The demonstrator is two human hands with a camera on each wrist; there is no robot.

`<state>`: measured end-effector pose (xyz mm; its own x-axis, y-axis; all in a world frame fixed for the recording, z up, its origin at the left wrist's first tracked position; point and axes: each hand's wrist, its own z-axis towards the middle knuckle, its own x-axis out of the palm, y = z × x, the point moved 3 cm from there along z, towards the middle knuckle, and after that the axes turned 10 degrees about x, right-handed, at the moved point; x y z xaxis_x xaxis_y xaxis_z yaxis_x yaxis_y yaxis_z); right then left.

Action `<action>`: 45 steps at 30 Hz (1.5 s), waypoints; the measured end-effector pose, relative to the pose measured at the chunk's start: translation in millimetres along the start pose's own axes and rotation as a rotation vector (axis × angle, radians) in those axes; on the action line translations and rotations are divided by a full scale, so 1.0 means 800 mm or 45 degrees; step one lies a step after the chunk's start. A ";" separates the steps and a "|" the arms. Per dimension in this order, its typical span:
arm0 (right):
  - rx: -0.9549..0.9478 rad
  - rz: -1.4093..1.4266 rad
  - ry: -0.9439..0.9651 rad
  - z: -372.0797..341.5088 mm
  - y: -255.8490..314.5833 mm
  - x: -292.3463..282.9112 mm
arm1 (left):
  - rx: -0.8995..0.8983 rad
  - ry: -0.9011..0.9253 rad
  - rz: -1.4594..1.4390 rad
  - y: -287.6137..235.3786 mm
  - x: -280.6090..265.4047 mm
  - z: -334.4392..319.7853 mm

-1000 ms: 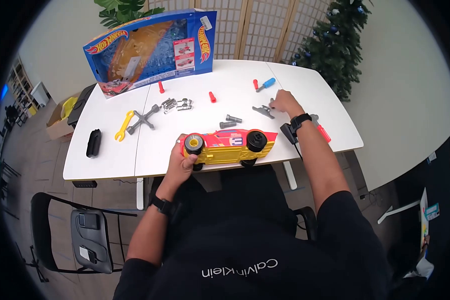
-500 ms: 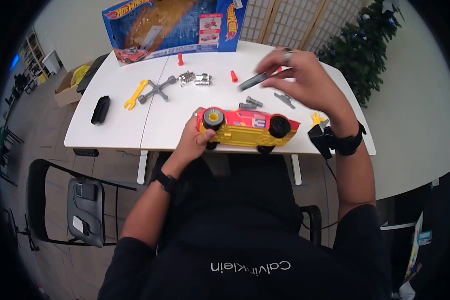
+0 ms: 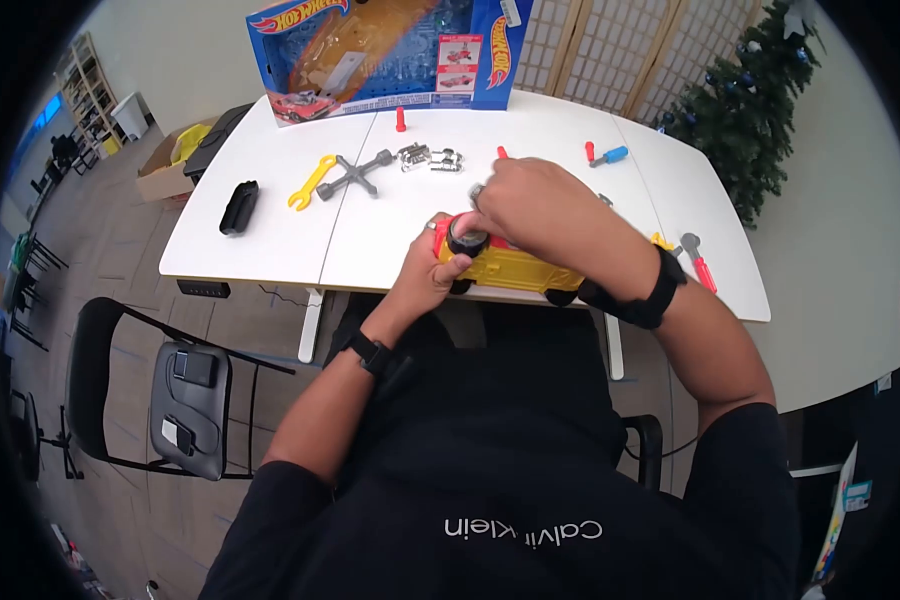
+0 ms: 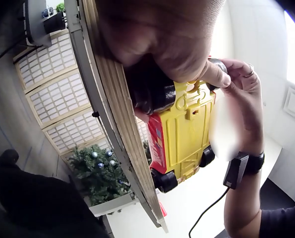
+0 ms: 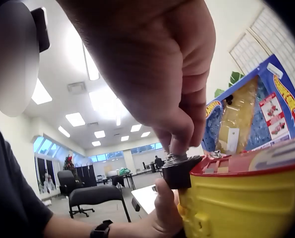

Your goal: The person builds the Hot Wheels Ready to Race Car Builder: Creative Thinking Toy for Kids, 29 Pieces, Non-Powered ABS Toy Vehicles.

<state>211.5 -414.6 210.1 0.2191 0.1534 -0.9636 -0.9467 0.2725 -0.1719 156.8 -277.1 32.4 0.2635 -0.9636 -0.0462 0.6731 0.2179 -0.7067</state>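
Note:
A toy car with a yellow underside (image 3: 515, 270) and red body is tilted on its side at the table's near edge. My left hand (image 3: 422, 280) grips its left end, the thumb beside a black wheel (image 3: 465, 243). Over that wheel, my right hand (image 3: 535, 205) has its fingertips bent down. In the right wrist view the right hand (image 5: 162, 69) pinches a grey piece (image 5: 176, 159) on the wheel's face. The left wrist view shows the yellow underside (image 4: 189, 131) facing the camera, the right hand (image 4: 246, 96) at the far wheel.
On the table (image 3: 270, 235) lie a black part (image 3: 239, 208), yellow wrench (image 3: 312, 183), grey cross wrench (image 3: 354, 175), chrome pieces (image 3: 430, 158), blue-handled screwdriver (image 3: 608, 156) and red-handled tool (image 3: 701, 265). A toy box (image 3: 390, 104) stands at the back.
My right hand picked up a dark grey piece at the right and brought it left and down to the car's wheel. My left hand still grips the car. The head view has shifted.

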 end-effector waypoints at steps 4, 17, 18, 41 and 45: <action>0.273 0.079 0.075 0.000 -0.002 -0.006 | -0.080 -0.016 -0.070 0.007 -0.001 -0.003; -0.034 0.337 -0.107 0.005 -0.019 0.009 | -0.143 -0.049 -0.152 0.012 0.001 -0.007; -0.104 0.384 -0.028 0.007 -0.019 0.021 | -0.140 -0.043 -0.151 0.011 0.001 -0.006; -0.056 0.564 0.115 0.015 -0.028 0.018 | -0.151 -0.001 -0.024 0.007 -0.002 -0.004; 0.106 0.100 0.155 0.020 -0.012 0.013 | -0.129 -0.013 0.036 0.009 -0.003 -0.004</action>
<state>226.3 -400.5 204.9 0.1102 0.0627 -0.9919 -0.9358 0.3429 -0.0823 158.4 -273.6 25.4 0.2890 -0.9554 -0.0601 0.5919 0.2277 -0.7732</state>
